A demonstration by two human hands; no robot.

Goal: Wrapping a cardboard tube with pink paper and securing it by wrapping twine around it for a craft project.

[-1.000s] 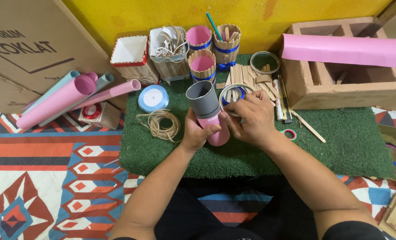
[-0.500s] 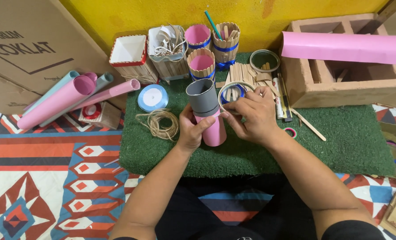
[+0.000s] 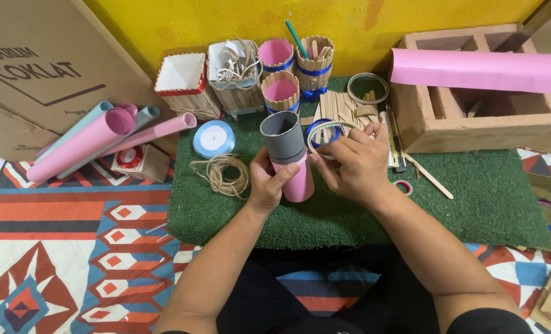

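Far row on green turf mat (image 3: 473, 204): white square box (image 3: 181, 74), stick-clad holders w/ pink lining (image 3: 276, 55) (image 3: 281, 93), one w/ blue band (image 3: 314, 62). Twine coil (image 3: 221, 173) & pale blue ribbon spool (image 3: 214, 138) left-centre. Rolled paper tubes, pink & grey-blue (image 3: 96, 139), far left beside cardboard box (image 3: 34, 68). Hollow brick (image 3: 473, 105) right, pink roll (image 3: 479, 69) on top. Patterned rug (image 3: 59, 247) near left.
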